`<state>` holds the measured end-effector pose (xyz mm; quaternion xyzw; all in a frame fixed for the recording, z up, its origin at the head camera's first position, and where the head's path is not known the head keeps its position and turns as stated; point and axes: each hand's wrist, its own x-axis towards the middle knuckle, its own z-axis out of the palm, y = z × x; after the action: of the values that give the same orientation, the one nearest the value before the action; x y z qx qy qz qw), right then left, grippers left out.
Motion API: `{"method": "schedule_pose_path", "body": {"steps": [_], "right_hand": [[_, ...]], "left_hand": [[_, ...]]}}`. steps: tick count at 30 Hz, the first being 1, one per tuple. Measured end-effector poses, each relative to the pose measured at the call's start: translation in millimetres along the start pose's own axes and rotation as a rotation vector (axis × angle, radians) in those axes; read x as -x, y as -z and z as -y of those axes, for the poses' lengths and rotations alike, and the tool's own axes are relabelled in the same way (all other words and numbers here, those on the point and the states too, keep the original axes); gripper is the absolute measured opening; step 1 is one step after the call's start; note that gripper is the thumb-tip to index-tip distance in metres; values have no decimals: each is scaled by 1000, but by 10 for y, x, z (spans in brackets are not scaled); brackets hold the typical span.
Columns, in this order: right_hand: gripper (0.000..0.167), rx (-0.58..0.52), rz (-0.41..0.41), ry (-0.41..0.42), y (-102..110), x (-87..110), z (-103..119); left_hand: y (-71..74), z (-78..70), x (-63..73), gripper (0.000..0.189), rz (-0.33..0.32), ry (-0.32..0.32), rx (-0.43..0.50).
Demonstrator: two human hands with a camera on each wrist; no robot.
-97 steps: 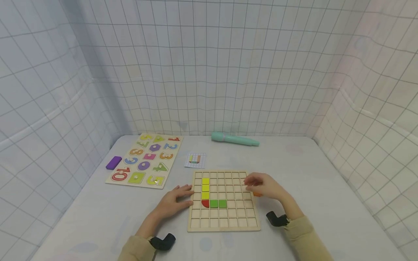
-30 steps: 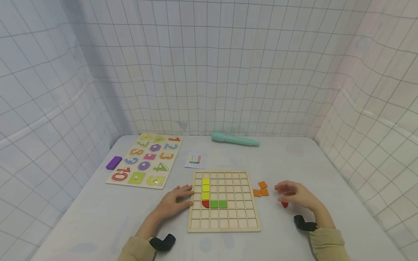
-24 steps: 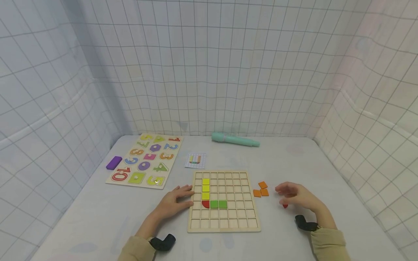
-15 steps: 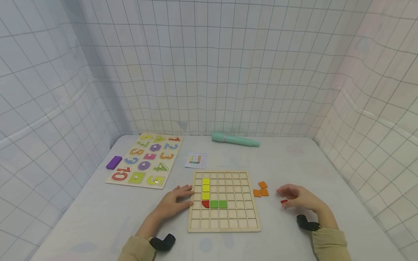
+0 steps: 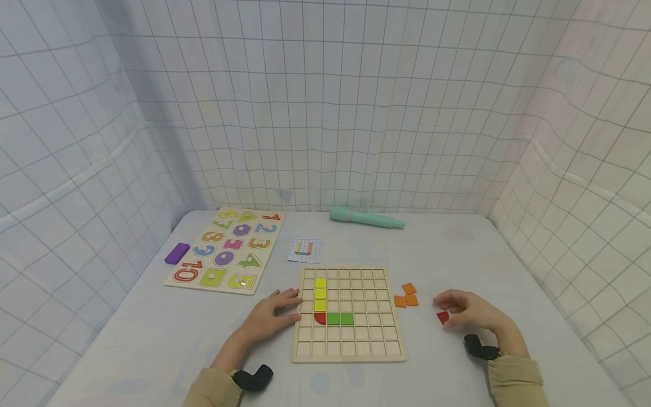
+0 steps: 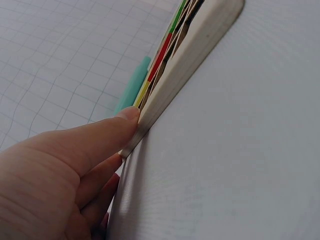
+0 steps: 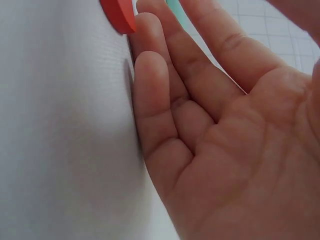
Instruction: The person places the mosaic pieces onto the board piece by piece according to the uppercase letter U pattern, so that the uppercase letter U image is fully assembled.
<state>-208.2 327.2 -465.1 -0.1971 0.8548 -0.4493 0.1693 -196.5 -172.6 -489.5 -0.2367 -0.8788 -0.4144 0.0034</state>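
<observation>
In the head view, a wooden grid board [image 5: 348, 358] lies in the middle. On it are several yellow tiles [image 5: 320, 294], a red quarter-round tile [image 5: 320, 319] and two green tiles [image 5: 340, 319], together forming an L. Along the board's left edge rests my left hand [image 5: 272, 315], fingers extended; in the left wrist view the thumb [image 6: 131, 113] touches the rim. Right of the board, my right hand [image 5: 470, 310] is low over the table with fingers loosely bent. A second red tile [image 5: 442, 318] lies at its thumb; the right wrist view shows this tile [image 7: 120, 16] beside the fingertips.
Three orange square tiles [image 5: 411, 300] lie between board and right hand. Behind the board are a pattern card [image 5: 304, 250] and a teal pen-like tube [image 5: 366, 217]. A number puzzle board [image 5: 233, 245] and a purple block [image 5: 177, 254] occupy the far left. Gridded curtains [image 5: 325, 113] surround the table.
My right hand has left the board's right side and moved right to the loose red tile, uncovering the orange tiles. The red tile has turned by the fingers. My left hand stays in place.
</observation>
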Motion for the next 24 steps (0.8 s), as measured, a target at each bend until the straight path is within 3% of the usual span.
{"method": "schedule_pose_path", "body": {"steps": [24], "right_hand": [[34, 135, -138, -69, -108, -90, 22]], "left_hand": [[1, -12, -1, 42, -1, 3, 0]]}}
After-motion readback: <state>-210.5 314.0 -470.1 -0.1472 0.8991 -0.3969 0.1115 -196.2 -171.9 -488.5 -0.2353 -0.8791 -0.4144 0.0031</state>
